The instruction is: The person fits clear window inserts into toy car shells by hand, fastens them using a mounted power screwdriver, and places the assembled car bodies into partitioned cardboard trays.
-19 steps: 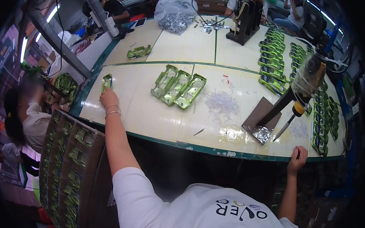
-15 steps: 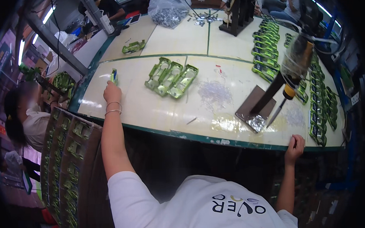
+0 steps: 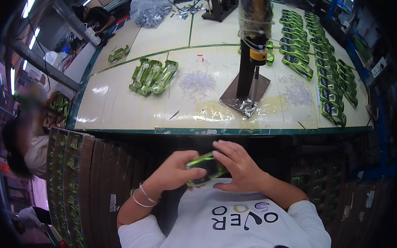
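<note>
A green toy car body (image 3: pixel 207 168) with dark windows is held in front of my shirt, just off the table's near edge. My left hand (image 3: pixel 176 170) grips its left end, thumb laid over the dark part. At its other end, my right hand (image 3: pixel 241 168) has fingers and thumb on either side of the shell, the upper fingers stretched out. Three green car shells (image 3: pixel 153 76) lie side by side, undersides up, on the left of the table. An electric screwdriver (image 3: pixel 258 55) hangs upright over a stand with a dark base plate (image 3: pixel 241 95).
Small clear plastic pieces (image 3: pixel 198 85) lie left of the stand, with another pile (image 3: pixel 297 91) on its right. Rows of green car bodies (image 3: pixel 327 74) fill the table's right side. Stacked cardboard trays (image 3: pixel 83 173) stand at my left. A person (image 3: pixel 24 145) sits beyond them.
My left hand has come back from the far left of the table with a green car body. My right hand has moved in from the table's edge to meet it. The view has shifted.
</note>
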Tool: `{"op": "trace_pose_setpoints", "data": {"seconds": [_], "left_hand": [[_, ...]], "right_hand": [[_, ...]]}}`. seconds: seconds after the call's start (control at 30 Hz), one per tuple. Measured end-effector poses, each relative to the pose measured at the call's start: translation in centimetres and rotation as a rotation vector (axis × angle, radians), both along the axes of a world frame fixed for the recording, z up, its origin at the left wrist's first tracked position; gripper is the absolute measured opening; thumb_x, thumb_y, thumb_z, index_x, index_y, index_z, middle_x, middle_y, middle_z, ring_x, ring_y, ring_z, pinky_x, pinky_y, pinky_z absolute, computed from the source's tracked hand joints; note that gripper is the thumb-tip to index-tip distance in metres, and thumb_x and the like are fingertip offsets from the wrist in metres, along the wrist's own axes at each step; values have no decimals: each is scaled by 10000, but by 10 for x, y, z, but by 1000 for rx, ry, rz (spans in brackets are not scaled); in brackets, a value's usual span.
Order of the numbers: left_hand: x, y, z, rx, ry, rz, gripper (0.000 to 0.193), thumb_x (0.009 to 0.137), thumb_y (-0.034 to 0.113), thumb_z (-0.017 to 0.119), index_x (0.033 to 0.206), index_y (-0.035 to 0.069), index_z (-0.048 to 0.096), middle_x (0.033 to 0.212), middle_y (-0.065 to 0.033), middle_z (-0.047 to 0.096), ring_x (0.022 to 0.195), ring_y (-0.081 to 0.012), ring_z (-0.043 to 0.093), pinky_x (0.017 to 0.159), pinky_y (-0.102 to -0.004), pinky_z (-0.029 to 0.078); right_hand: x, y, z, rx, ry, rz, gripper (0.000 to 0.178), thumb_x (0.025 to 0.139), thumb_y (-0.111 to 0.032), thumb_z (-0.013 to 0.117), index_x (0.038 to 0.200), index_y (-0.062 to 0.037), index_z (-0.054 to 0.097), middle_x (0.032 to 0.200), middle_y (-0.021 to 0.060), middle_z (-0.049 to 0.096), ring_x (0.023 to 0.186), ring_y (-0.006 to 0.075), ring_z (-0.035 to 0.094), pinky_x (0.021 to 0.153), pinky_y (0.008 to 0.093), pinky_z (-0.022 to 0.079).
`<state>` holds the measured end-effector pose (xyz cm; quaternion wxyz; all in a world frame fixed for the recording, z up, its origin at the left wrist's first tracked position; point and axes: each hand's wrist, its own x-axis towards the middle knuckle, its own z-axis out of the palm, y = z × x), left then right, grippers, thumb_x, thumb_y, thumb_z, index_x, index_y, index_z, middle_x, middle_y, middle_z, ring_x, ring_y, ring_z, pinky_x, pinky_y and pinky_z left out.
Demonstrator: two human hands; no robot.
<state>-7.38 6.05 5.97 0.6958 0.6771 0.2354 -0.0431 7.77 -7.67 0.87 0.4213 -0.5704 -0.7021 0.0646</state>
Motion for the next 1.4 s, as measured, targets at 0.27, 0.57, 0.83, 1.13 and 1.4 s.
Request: {"op": "trace_pose_setpoints", "data": {"seconds": [0.27,0.57,0.83,1.13,1.4], "left_hand": [[87,71,-56,1139,-271,298,106,720,111,578,682,14,564,647,-127,498,635,-277,494,601,-351,397],[109,94,-89,1393,-107,236,51,652,91,581,650,42,567,701,-109,487,714,-277,454,653,-362,388],[122,84,-78,1571,-281,233,43,665,43,550,639,17,527,693,-116,515,692,-265,482,621,-350,403],[99,78,-81,796,-329,448,68,712,20,563,761,-27,570,651,-49,556,585,-111,511,552,-232,412],[70,53,-77,806,-386,505,72,746,20,554,799,-22,579,645,-25,527,591,-73,495,526,-190,382]], "right_hand": [[3,-40,-41,-111,421,-193,624,552,-154,735,1084,-13,441,927,144,564,794,253,590,702,308,476],[5,-67,-55,-154,584,-431,675,579,-177,759,1125,-5,403,861,96,553,731,136,542,665,257,455],[4,-71,-47,-142,604,-393,661,598,-177,748,1134,-7,401,856,94,547,741,135,535,669,259,454],[3,-79,-55,-104,737,-316,613,644,-179,703,1144,-48,374,916,112,561,824,198,564,722,286,446],[10,-74,-52,-104,713,-327,612,641,-196,707,1137,-42,383,863,99,558,715,153,545,648,271,454]]}}
